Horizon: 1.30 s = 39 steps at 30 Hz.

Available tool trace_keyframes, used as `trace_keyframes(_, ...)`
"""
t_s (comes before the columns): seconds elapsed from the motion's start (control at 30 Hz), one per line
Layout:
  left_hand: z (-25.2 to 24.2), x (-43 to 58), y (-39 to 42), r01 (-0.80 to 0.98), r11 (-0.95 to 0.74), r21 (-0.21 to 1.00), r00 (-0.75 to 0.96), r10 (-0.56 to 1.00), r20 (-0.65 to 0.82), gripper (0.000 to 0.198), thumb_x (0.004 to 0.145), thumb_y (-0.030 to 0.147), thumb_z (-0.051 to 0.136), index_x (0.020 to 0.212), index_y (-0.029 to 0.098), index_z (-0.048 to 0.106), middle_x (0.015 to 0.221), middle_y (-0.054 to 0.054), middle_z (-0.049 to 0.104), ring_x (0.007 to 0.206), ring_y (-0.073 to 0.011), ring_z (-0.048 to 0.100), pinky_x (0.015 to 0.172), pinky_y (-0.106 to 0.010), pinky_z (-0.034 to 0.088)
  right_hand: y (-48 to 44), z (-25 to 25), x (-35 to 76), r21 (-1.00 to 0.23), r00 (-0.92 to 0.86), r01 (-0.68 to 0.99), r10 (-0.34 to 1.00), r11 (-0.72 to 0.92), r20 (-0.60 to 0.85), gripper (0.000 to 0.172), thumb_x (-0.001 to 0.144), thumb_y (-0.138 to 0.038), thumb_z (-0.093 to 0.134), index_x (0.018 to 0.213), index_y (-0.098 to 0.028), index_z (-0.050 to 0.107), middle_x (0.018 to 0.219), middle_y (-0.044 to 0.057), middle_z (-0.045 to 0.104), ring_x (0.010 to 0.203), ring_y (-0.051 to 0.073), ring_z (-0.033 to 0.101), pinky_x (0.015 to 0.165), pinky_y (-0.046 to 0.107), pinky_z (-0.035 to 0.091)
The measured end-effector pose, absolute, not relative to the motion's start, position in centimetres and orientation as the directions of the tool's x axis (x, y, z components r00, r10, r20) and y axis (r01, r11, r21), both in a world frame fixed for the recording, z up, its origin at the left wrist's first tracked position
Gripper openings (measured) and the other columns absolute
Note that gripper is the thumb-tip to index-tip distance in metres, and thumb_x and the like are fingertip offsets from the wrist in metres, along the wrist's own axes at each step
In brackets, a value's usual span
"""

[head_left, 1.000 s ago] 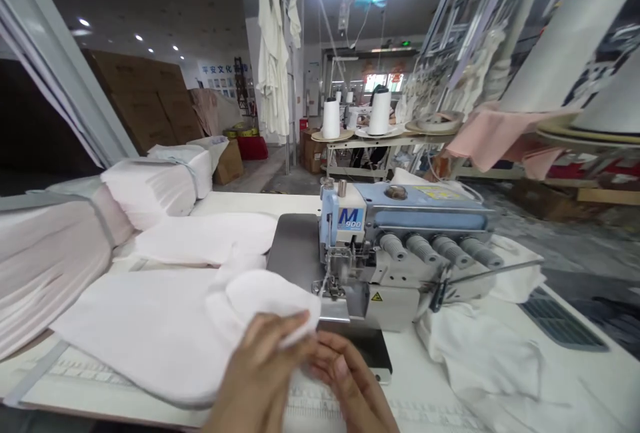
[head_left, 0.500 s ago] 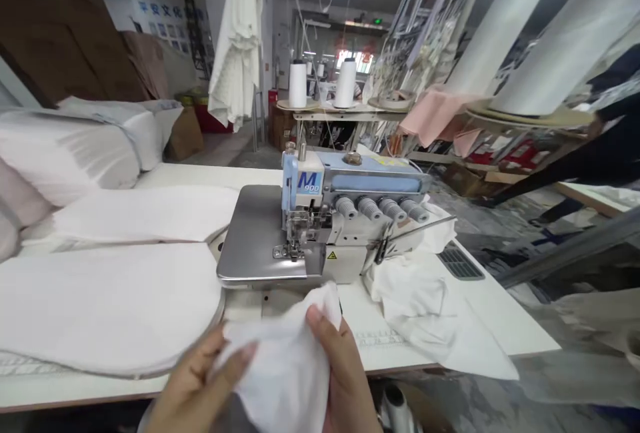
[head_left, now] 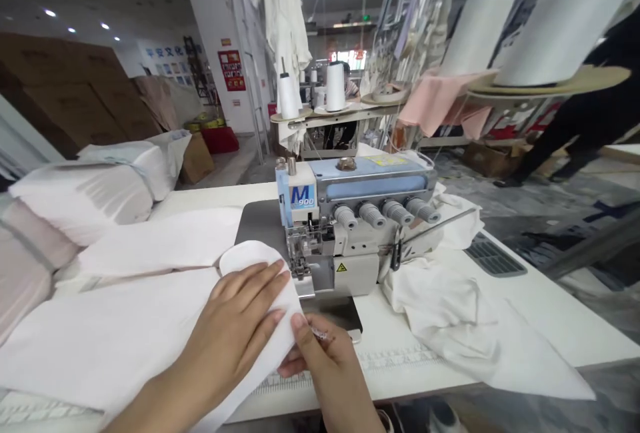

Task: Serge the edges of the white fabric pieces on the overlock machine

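Note:
My left hand (head_left: 250,309) lies flat with fingers stretched over a white fabric piece (head_left: 247,255), whose rounded end rests on the metal plate (head_left: 260,216) of an overlock sewing machine (head_left: 370,186). Just left of the presser foot (head_left: 301,269), the fingertips point toward the needle area. In front of the plate, my right hand (head_left: 320,353) pinches the right edge of the same piece between thumb and fingers. A small speckled bit shows at its index finger; I cannot make out what it is. Part of the fabric is hidden under my left hand.
Stacked white fabric panels (head_left: 100,339) lie to the left, with tied bundles (head_left: 85,199) behind. Crumpled white fabric (head_left: 450,306) spreads right of the machine, partly over the table edge. Large thread cones (head_left: 550,19) stand at upper right. A person's legs (head_left: 565,126) show beyond.
The white fabric, earlier held up between both hands before the machine, now lies on its plate. My left hand has flattened onto it; the right holds its edge. The view has shifted slightly.

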<state>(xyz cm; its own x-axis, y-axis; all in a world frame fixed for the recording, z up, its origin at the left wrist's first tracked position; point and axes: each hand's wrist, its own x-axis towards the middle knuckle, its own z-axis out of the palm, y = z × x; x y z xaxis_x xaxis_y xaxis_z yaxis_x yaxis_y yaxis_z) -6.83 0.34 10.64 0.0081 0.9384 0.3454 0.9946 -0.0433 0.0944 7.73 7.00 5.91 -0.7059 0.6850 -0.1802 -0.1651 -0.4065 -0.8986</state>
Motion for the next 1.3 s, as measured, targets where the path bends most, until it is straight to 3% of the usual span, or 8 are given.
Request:
trace_keyframes(0.17,12.0,-6.8,0.8,0.978,-0.037,0.204,-0.014,0.970,0.243,0.044,0.100,0.026,0.033,0.143,0.026,0.033,0.149,-0.002,0.040,0.136,-0.0215,0.032,0.109,-0.039,0.036,7.6,6.2,8.5,-0.915,-0.693,-0.170,0.705,-0.367,-0.154,0.045,0.082,-0.058,0.060,0.066,-0.016,0.064,0.052,0.001,0.066,0.049,0.013,0.064,0.051,0.019,0.049)
trace_keyframes(0.33,13.2,-7.6,3.2,0.972,-0.029,0.232,-0.018,0.980,0.197,0.038,0.100,0.026,0.032,0.137,0.023,0.034,0.137,-0.009,0.047,0.128,-0.0226,0.041,0.104,-0.042,0.042,8.2,7.0,7.9,-0.888,-0.634,-0.182,0.740,-0.423,-0.223,0.044,0.078,-0.058,0.065,0.067,-0.015,0.064,0.059,0.004,0.071,0.056,0.015,0.070,0.052,0.019,0.048)
trace_keyframes(0.53,13.5,-9.0,4.1,0.967,-0.035,0.253,0.002,0.992,0.127,0.024,0.099,0.031,0.036,0.120,0.024,0.043,0.120,-0.007,0.054,0.116,-0.0219,0.051,0.095,-0.037,0.047,8.0,7.2,7.1,-0.847,-0.604,-0.207,0.745,-0.490,-0.284,0.043,0.073,-0.056,0.070,0.063,-0.015,0.064,0.058,0.003,0.072,0.050,0.012,0.068,0.050,0.016,0.045)
trace_keyframes(0.67,12.8,-8.4,3.2,0.970,-0.088,0.228,0.015,0.953,0.303,0.020,0.097,0.024,0.040,0.115,0.022,0.050,0.124,-0.008,0.053,0.120,-0.0222,0.047,0.097,-0.036,0.043,7.9,6.8,7.0,-0.853,-0.593,-0.237,0.765,-0.465,-0.251,0.043,0.075,-0.054,0.070,0.060,-0.015,0.065,0.057,0.003,0.071,0.050,0.012,0.067,0.051,0.017,0.047)
trace_keyframes(0.77,11.5,-6.9,1.3,0.970,-0.185,0.155,0.100,0.892,0.441,0.032,0.096,0.019,0.038,0.125,0.022,0.051,0.138,-0.007,0.046,0.129,-0.0215,0.040,0.106,-0.034,0.035,8.0,6.6,7.1,-0.867,-0.620,-0.244,0.758,-0.434,-0.205,0.042,0.078,-0.054,0.067,0.064,-0.015,0.066,0.058,0.004,0.071,0.052,0.012,0.067,0.053,0.018,0.049)
trace_keyframes(0.9,10.4,-6.0,-0.7,0.966,-0.238,0.103,0.174,0.890,0.422,0.044,0.097,0.023,0.039,0.141,0.023,0.040,0.143,-0.003,0.047,0.136,-0.0191,0.036,0.117,-0.035,0.021,8.0,6.5,7.3,-0.873,-0.650,-0.267,0.745,-0.409,-0.150,0.041,0.081,-0.054,0.064,0.069,-0.015,0.066,0.060,0.004,0.071,0.051,0.012,0.065,0.055,0.020,0.049)
trace_keyframes(1.1,11.9,-8.8,1.4,0.924,-0.164,0.346,0.061,0.955,0.290,0.037,0.098,0.025,0.040,0.131,0.034,0.053,0.137,0.003,0.055,0.131,-0.0194,0.046,0.111,-0.042,0.036,7.4,6.0,8.0,-0.853,-0.623,-0.260,0.754,-0.452,-0.210,0.041,0.083,-0.056,0.061,0.083,-0.016,0.070,0.063,0.004,0.072,0.053,0.012,0.066,0.055,0.021,0.046)
trace_keyframes(1.3,12.0,-11.6,4.8,0.837,-0.145,0.527,-0.046,0.942,0.333,0.030,0.098,0.030,0.042,0.116,0.028,0.067,0.127,-0.001,0.063,0.126,-0.0189,0.050,0.108,-0.039,0.041,7.0,5.0,8.6,-0.878,-0.584,-0.209,0.775,-0.431,-0.242,0.035,0.082,-0.052,0.064,0.079,-0.017,0.070,0.059,0.001,0.069,0.053,0.011,0.063,0.055,0.021,0.045)
